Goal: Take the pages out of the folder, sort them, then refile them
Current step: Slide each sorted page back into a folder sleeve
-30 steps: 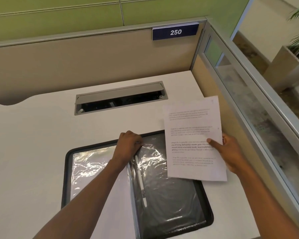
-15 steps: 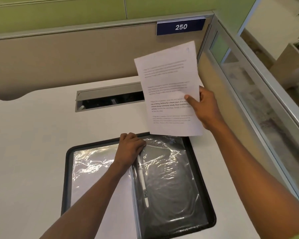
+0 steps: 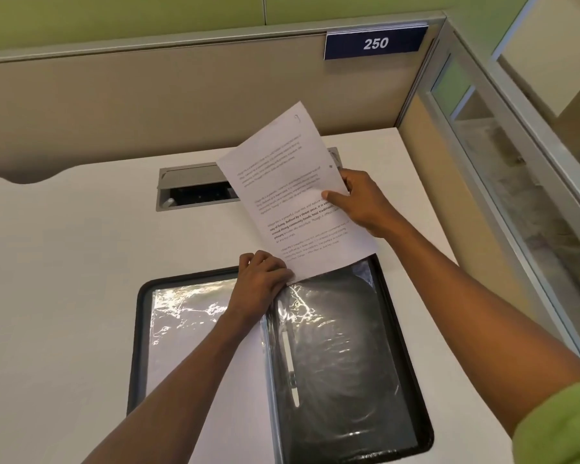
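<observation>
The likeliest snag from here is the page (image 3: 292,195) catching on the mouth of the sleeve (image 3: 342,346). Its lower corner sits right at the top edge of the folder's (image 3: 412,363) right half, just beside your left hand (image 3: 262,279). The sheet is tilted, so one corner would go in ahead of the other. Push it down like that and the paper could buckle or crease, or the thin, crinkled plastic could fold under it. The sheet could also slip between the sleeve and the black cover instead of inside (the plastic is glossy and hard to read). Holding it by one side leaves the left edge free to flop, which would not help.

Your right hand (image 3: 365,202) pinches the page at its right edge, thumb (image 3: 335,195) across the printed face and fingers behind. That arm is stretched forward over the desk (image 3: 64,262), with the sheet raised in front of the cable slot (image 3: 195,192). Your left hand rests at the top of the folder by the spine, fingers curled. They may be pinching the sleeve's lip open, but I cannot tell from this angle. The folder lies open and flat on the desk.
</observation>
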{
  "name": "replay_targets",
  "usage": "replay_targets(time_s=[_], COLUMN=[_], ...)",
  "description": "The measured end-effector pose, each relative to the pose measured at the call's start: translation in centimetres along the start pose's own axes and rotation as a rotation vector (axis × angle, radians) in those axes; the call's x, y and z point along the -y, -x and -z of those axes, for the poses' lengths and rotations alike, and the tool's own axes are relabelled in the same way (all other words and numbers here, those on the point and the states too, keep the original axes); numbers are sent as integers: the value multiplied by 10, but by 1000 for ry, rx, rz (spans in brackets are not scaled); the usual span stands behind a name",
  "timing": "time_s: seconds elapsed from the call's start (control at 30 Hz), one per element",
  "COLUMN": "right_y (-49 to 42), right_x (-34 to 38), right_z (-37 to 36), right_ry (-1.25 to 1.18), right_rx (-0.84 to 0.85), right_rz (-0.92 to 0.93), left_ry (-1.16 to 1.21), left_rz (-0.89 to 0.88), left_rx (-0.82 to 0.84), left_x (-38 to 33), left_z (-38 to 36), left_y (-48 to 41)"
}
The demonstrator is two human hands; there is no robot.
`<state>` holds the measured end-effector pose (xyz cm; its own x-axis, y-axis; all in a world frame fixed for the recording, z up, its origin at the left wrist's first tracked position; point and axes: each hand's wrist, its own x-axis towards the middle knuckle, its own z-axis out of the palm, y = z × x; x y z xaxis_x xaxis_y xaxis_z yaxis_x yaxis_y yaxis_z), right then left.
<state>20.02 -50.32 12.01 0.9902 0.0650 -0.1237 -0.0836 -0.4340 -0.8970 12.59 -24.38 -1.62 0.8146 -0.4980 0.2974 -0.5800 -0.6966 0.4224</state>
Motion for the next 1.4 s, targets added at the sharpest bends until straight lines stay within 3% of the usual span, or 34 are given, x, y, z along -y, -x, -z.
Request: replay_targets(time_s=[0.3,0.57,0.8,1.0,1.17,1.3,1.4], right_y=[-19,-14,-6,-4,2,12,19], right_x=[-15,-47,-66,-73,-82,-90,-94], right_z=[-33,-41,-41,-39,-29,-13,0], right_ry=[6,88,41,-91,-161,-74,-24], right_rx=[114,65,8,3,69,155,174], right_rz=[-121,-219,-373,-453,-513,-493,-484], left_ry=[78,125,218,328,427,570,475], left_rz=[84,213,164,225,402,482,530], left_rx=[13,167,238,208,137,87,10], left_x=[0,-15,-74,-115,-122,-112,-103], left_z=[-3,-12,-29,-45,-53,-58,-47], left_y=[-6,-23,-49,-64,-75,-77,-77])
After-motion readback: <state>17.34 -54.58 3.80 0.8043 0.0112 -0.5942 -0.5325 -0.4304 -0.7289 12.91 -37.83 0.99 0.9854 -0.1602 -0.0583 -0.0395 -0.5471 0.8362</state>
